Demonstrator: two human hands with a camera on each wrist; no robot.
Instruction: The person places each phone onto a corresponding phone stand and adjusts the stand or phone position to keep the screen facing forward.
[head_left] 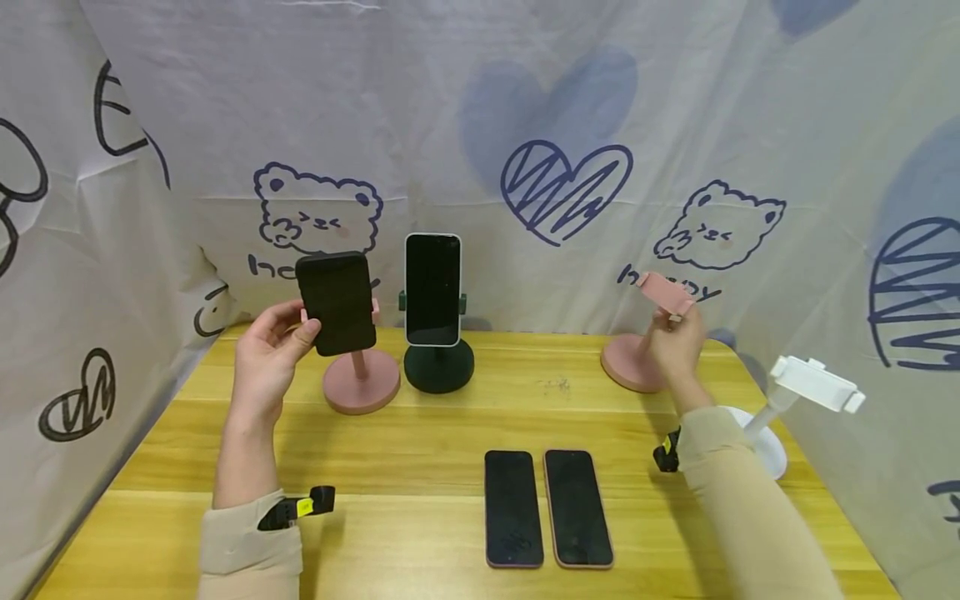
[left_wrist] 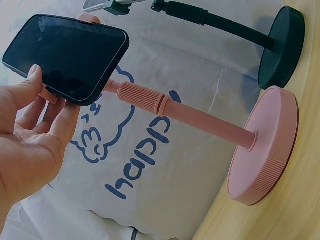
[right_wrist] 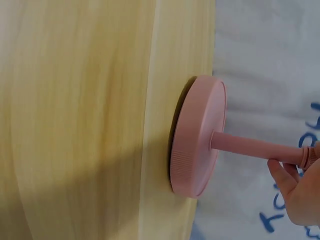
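Note:
A black smartphone (head_left: 337, 304) sits in the clamp of the left pink phone stand (head_left: 362, 387). My left hand (head_left: 262, 354) holds the phone by its left edge, thumb on the front and fingers behind. In the left wrist view, the pink clamp (left_wrist: 89, 18) shows at the phone's long edges. My right hand (head_left: 678, 342) grips the upper pole of a second pink phone stand (head_left: 624, 364), just below its phone-less holder (head_left: 666, 293). In the right wrist view, fingertips (right_wrist: 281, 175) lie against the pole and the round base (right_wrist: 192, 140) is on the table edge.
Between the pink stands, a dark green stand (head_left: 439, 371) bears a white-edged phone (head_left: 432, 289). Two more phones, one purple-edged (head_left: 513, 508) and one pink-edged (head_left: 578, 508), lie on the wooden table (head_left: 405, 533). A white stand (head_left: 817, 385) is at the right, beside my forearm. Printed cloth (head_left: 465, 108) hangs behind.

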